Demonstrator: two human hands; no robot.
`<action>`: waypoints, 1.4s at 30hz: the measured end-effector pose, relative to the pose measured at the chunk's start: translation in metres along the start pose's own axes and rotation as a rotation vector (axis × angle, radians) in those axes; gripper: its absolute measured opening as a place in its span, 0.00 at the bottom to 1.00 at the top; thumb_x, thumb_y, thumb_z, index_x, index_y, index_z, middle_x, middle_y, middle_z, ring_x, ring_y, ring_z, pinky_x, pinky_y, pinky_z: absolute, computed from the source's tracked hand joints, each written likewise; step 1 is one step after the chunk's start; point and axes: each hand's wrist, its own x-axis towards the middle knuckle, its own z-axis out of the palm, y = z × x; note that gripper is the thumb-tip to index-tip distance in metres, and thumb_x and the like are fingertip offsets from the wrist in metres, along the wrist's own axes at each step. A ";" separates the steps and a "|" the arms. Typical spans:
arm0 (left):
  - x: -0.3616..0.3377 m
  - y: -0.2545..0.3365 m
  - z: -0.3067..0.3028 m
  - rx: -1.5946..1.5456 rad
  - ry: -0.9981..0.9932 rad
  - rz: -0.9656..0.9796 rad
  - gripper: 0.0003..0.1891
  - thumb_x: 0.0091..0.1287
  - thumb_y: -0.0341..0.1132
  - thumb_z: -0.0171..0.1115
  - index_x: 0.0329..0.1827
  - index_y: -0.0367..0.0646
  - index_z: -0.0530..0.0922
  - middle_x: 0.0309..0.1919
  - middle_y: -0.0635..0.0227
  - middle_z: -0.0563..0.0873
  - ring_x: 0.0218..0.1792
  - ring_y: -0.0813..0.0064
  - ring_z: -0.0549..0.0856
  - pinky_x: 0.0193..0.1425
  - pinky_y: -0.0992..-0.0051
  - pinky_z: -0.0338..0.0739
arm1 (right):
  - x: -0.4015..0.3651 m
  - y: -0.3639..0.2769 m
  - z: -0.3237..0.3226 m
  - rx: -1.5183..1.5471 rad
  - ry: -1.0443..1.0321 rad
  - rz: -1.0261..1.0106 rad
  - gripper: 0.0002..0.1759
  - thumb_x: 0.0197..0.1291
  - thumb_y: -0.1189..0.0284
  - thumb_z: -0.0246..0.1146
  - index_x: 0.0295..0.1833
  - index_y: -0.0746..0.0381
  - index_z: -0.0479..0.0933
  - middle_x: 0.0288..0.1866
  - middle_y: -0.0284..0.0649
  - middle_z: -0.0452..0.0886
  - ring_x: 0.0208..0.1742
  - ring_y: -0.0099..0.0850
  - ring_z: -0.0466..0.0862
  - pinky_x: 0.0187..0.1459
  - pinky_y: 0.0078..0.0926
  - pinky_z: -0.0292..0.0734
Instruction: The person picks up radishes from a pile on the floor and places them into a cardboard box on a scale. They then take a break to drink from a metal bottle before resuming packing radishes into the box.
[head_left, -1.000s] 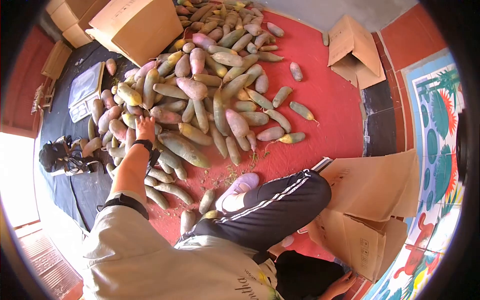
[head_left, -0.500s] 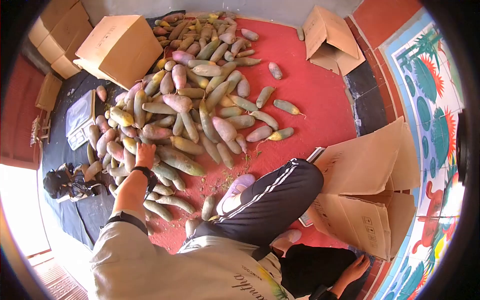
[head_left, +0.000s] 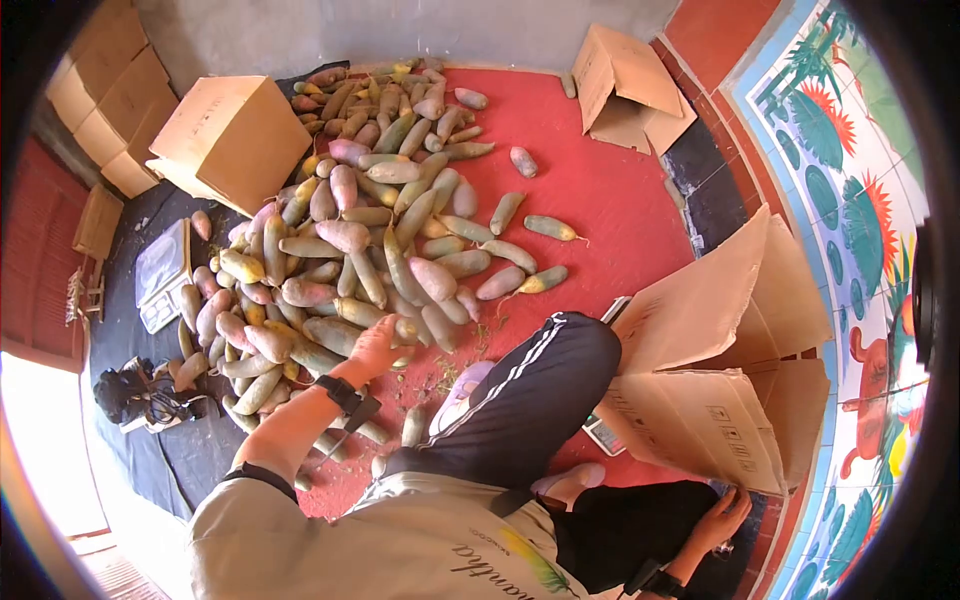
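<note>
A big heap of green and pink radishes (head_left: pixel 340 237) lies across the red mat. At the heap's near edge, my left hand (head_left: pixel 372 350) is closed around a green radish (head_left: pixel 403 332), of which only the part beyond my fingers shows. Behind my wrist other radishes are partly hidden. Far to the right, my right hand (head_left: pixel 722 517) rests by my dark-trousered knee with its fingers loosely apart. Its fingertips are close to the bottom edge of an open carton (head_left: pixel 690 425), which lies tipped on its side, flaps spread.
A scale (head_left: pixel 163 275) stands left of the heap, with a black bag (head_left: pixel 125 392) nearer me. Another carton (head_left: pixel 235 140) sits at the back left and one (head_left: pixel 630 85) at the back right. Another device (head_left: pixel 604 436) shows partly under the near carton. A tiled wall (head_left: pixel 850 250) borders the right.
My left hand has moved right and nearer me, from over the heap's left part to a radish at its near edge. My right hand stays by the knee. The view has tilted up slightly.
</note>
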 end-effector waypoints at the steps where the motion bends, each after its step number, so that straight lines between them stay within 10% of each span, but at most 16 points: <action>1: 0.001 0.015 -0.001 -0.109 0.060 0.097 0.34 0.51 0.44 0.67 0.59 0.40 0.64 0.47 0.52 0.76 0.50 0.50 0.74 0.56 0.63 0.68 | -0.001 0.000 -0.002 0.000 -0.007 0.021 0.14 0.64 0.71 0.52 0.49 0.70 0.71 0.44 0.50 0.74 0.46 0.46 0.75 0.47 0.38 0.70; 19: -0.058 0.306 -0.097 -0.128 0.409 1.344 0.28 0.42 0.38 0.67 0.50 0.47 0.72 0.40 0.63 0.73 0.50 0.62 0.73 0.57 0.62 0.64 | 0.025 -0.196 -0.093 0.648 -0.129 -0.508 0.25 0.54 0.65 0.60 0.55 0.66 0.67 0.45 0.52 0.72 0.44 0.49 0.75 0.46 0.42 0.70; 33: -0.079 0.350 -0.081 -0.166 0.474 1.442 0.26 0.43 0.42 0.65 0.48 0.46 0.74 0.31 0.68 0.74 0.37 0.68 0.77 0.52 0.63 0.66 | 0.024 -0.183 -0.096 0.654 -0.081 -0.459 0.26 0.47 0.74 0.65 0.54 0.66 0.68 0.48 0.49 0.74 0.48 0.47 0.75 0.50 0.36 0.69; 38: -0.072 0.346 -0.093 -0.237 0.666 1.420 0.30 0.44 0.40 0.66 0.55 0.48 0.71 0.46 0.61 0.75 0.50 0.64 0.75 0.59 0.56 0.63 | 0.031 -0.161 -0.105 0.833 0.103 -0.352 0.23 0.57 0.71 0.60 0.57 0.70 0.67 0.54 0.46 0.72 0.54 0.37 0.73 0.56 0.34 0.67; 42: -0.054 0.336 -0.096 -0.333 0.456 1.247 0.37 0.42 0.38 0.71 0.60 0.49 0.67 0.59 0.54 0.66 0.57 0.54 0.69 0.59 0.56 0.64 | 0.048 -0.137 -0.119 0.787 0.409 -0.139 0.21 0.63 0.70 0.55 0.58 0.71 0.66 0.56 0.49 0.70 0.54 0.38 0.74 0.54 0.31 0.70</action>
